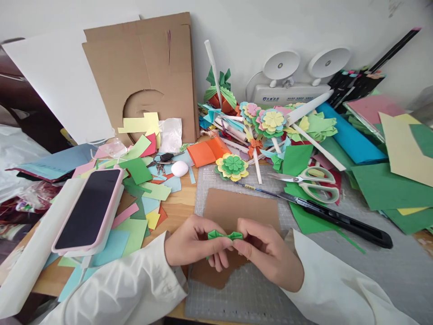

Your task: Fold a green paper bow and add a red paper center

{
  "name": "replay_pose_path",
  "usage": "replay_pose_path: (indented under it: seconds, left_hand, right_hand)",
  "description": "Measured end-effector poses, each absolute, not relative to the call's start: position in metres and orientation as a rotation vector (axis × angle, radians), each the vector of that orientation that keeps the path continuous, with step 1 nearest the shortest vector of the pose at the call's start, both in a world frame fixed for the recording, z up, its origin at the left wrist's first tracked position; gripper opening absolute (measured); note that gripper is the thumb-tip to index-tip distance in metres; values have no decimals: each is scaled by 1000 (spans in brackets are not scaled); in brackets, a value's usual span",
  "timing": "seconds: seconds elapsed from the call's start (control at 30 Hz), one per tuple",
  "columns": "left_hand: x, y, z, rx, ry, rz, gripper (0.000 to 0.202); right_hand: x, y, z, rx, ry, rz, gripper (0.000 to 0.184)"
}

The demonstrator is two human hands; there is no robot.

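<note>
The tabletop (176, 212) is crowded with coloured paper. A grey cutting mat (243, 289) lies at its near edge, with a brown cardboard sheet (237, 207) on top. Above that sheet the two hands meet. The left hand (192, 246) and the right hand (270, 257) each pinch one end of a small folded green paper piece (225, 235), held just over the cardboard near the middle of the view. The fingers (216, 253) are pressed together on the paper; how the thumbs sit is hard to tell. The piece looks like a bow, narrowed at its middle. Its long axis runs left to right, roughly level, one end pointing toward each palm. To fold it well, I judge both pinches should sit close to the narrow middle with even pressure, so the creases set sharp and the halves match.
</note>
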State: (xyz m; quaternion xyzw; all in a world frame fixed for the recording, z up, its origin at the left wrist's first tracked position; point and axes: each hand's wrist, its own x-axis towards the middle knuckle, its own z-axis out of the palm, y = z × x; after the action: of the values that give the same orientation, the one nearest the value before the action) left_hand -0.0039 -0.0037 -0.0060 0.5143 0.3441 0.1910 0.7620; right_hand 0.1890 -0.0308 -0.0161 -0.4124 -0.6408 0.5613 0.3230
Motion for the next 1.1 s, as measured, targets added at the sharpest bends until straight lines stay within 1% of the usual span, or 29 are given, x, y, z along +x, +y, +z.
replay_pose_path:
  seconds: [0.17,0.27,0.5,0.6,0.73,0.87,0.97,1.1]
  left_hand:
    - [-2,-7,-2,1123,783,456,41]
    - [-3,-8,1,1071,787,443,42]
    - [-4,-7,-1,937,789,465,39]
    - [-3,-6,-4,911,769,488,40]
    - [-3,-2,-4,941,721,507,45]
    - [-5,1,-2,965,743,502,41]
    - [-5,1,-2,952,745,489,36]
    - [-6,0,-5,953,745,500,36]
  right_hand:
    - [186,-31,-17,-986,-1543,1696,33]
    - [185,-32,-16,-927,-1505,1762,35]
    - [186,-31,-17,-958,-1461,1781,35]
    - [187,-30,-17,-988,-1413,1741,34]
    - [189,-29,-16,-1035,-1374,1673,35]
    - [190,-28,-15,-1059,-1375,1612,36]
    - [188,-26,-14,-1044,-1359,1651,37]
    - [188,-25,-14,-1039,-1370,1734,35]
